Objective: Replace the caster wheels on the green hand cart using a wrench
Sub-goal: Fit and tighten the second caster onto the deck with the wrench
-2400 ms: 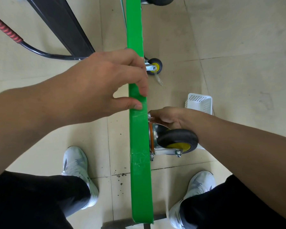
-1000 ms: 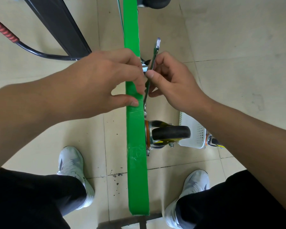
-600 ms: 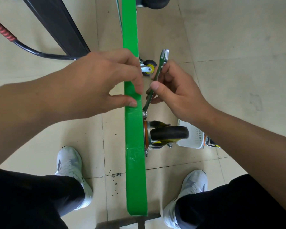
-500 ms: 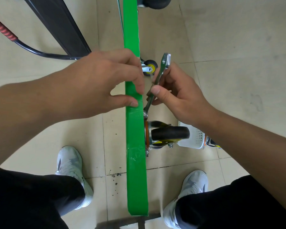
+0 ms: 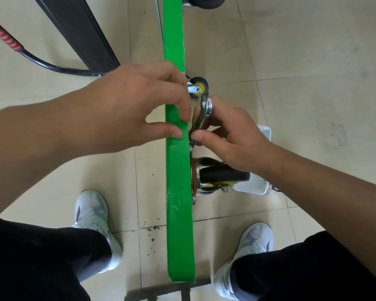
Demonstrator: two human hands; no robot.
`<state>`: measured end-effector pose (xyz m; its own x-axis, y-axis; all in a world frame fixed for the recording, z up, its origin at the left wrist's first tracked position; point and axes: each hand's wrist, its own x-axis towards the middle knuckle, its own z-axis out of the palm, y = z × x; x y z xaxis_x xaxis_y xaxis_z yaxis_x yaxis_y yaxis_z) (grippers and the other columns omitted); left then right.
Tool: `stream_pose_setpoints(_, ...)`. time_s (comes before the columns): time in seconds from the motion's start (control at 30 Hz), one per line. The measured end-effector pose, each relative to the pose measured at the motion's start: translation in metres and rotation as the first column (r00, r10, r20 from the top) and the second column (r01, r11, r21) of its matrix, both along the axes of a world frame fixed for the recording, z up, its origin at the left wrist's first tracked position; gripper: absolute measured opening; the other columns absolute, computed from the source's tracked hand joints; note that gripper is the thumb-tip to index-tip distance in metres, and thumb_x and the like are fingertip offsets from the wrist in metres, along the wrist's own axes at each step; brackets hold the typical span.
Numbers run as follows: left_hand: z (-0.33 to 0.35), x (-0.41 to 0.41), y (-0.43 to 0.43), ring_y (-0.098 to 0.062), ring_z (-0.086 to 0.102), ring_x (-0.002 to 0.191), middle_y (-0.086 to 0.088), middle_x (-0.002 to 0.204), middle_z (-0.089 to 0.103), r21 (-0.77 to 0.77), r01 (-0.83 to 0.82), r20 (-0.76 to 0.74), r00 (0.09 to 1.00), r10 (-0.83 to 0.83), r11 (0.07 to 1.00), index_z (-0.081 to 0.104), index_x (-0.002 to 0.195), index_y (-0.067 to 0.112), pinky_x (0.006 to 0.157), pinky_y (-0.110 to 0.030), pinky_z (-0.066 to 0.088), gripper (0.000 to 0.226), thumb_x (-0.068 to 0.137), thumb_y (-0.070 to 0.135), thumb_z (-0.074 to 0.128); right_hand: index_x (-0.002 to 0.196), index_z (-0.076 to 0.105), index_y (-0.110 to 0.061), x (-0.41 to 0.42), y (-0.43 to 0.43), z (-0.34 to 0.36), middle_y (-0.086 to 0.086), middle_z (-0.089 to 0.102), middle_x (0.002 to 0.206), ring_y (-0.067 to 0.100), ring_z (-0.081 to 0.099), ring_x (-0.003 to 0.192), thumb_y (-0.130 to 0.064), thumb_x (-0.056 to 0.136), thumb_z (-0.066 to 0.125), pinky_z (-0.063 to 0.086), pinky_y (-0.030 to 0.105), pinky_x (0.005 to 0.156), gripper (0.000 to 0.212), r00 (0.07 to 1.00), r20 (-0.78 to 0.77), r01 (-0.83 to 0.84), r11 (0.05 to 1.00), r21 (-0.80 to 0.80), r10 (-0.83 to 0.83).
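Your left hand [image 5: 137,105] pinches the upturned edge of the green hand cart [image 5: 179,224] between thumb and fingers, probably to steady the deck against the turning force. Your right hand [image 5: 232,137] grips the wrench [image 5: 201,115] close beside the deck. The wrench's lower end sits at the mounting plate of the caster wheel [image 5: 224,175], which juts out sideways above the floor [image 5: 313,61].

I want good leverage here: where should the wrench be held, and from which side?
I'd grip the wrench on its free upper shank, far from the lower end seated by the caster wheel. Come from the right, as the right hand does: the green cart deck stands on edge close on its left, gripped by the left hand.
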<state>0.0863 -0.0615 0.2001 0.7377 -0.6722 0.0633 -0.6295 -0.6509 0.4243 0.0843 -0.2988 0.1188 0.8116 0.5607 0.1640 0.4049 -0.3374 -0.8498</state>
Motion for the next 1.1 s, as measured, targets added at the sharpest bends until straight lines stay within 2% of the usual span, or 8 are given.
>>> stream_pose_setpoints(0.17,-0.001,0.000,0.000,-0.026,0.059,0.122,0.002,0.120,0.059,-0.008,0.009,0.002,1.000,-0.009,1.000,0.068,0.100,0.027,0.097,-0.049,0.050,0.029,0.080,0.047,0.064,0.112,0.056,0.003,0.004,0.006,-0.002,0.010,0.061,0.087,0.032,0.063,0.080,-0.030,0.099,0.064,0.056,0.053,0.068,0.036,0.998,-0.057,0.004,0.999,0.039,-0.002)
stream_pose_setpoints(0.27,-0.001,0.000,-0.001,-0.026,0.059,0.122,0.002,0.119,0.059,-0.017,0.005,0.000,1.000,-0.005,1.000,0.069,0.101,0.028,0.098,-0.046,0.049,0.029,0.080,0.047,0.064,0.105,0.053,-0.006,0.009,0.007,-0.007,0.014,0.058,0.084,0.034,0.065,0.076,-0.024,0.100,0.062,0.058,0.056,0.067,0.021,0.985,-0.167,0.053,0.995,0.083,-0.039)
stream_pose_setpoints(0.43,-0.001,0.001,0.000,-0.025,0.058,0.124,0.003,0.119,0.059,-0.011,0.003,-0.009,1.000,-0.004,1.000,0.068,0.101,0.029,0.100,-0.043,0.048,0.027,0.080,0.046,0.065,0.102,0.050,-0.018,0.015,0.012,-0.010,0.026,0.064,0.089,0.033,0.072,0.076,-0.016,0.103,0.056,0.064,0.040,0.068,0.007,0.944,-0.324,0.113,0.981,0.156,-0.057)
stream_pose_setpoints(0.5,0.000,0.001,0.000,-0.026,0.058,0.124,0.003,0.120,0.059,-0.009,0.004,-0.010,1.000,-0.004,1.000,0.068,0.101,0.028,0.100,-0.046,0.048,0.028,0.080,0.046,0.065,0.100,0.050,-0.021,0.016,0.016,-0.010,0.028,0.064,0.090,0.034,0.072,0.076,-0.018,0.103,0.056,0.064,0.040,0.067,0.007,0.940,-0.336,0.108,0.983,0.149,-0.053)
stream_pose_setpoints(0.6,-0.001,0.000,0.000,-0.027,0.056,0.127,0.003,0.119,0.058,-0.006,0.000,-0.012,1.000,0.000,1.000,0.068,0.101,0.028,0.102,-0.049,0.048,0.027,0.081,0.045,0.065,0.103,0.052,-0.012,0.021,0.022,-0.012,0.030,0.064,0.091,0.037,0.071,0.076,-0.020,0.105,0.056,0.064,0.044,0.067,0.009,0.914,-0.393,0.153,0.982,0.107,-0.100)
stream_pose_setpoints(0.77,0.000,0.000,-0.001,-0.027,0.058,0.124,0.002,0.119,0.059,-0.014,0.001,-0.013,1.000,-0.002,1.000,0.068,0.101,0.028,0.099,-0.049,0.049,0.028,0.080,0.047,0.064,0.110,0.051,0.000,0.029,0.025,-0.016,0.029,0.066,0.090,0.029,0.070,0.072,-0.027,0.107,0.054,0.062,0.044,0.071,0.027,0.783,-0.587,0.265,0.964,0.014,-0.207)
stream_pose_setpoints(1.0,-0.001,0.001,-0.001,-0.025,0.058,0.123,0.004,0.119,0.059,-0.012,-0.004,-0.009,1.000,0.004,1.000,0.068,0.100,0.028,0.101,-0.039,0.045,0.028,0.080,0.048,0.064,0.122,0.053,-0.003,0.036,0.026,-0.025,0.015,0.067,0.092,0.022,0.070,0.076,-0.040,0.105,0.055,0.055,0.030,0.061,0.041,0.629,-0.740,0.277,0.958,-0.073,-0.238)
stream_pose_setpoints(1.1,-0.001,0.002,-0.001,-0.024,0.058,0.124,0.004,0.119,0.059,-0.001,-0.001,0.002,1.000,0.001,1.000,0.069,0.101,0.028,0.101,-0.032,0.041,0.028,0.081,0.047,0.063,0.118,0.057,-0.009,0.041,0.026,-0.029,0.012,0.065,0.094,0.022,0.068,0.076,-0.039,0.104,0.057,0.054,0.029,0.061,0.033,0.519,-0.831,0.280,0.958,-0.059,-0.202)
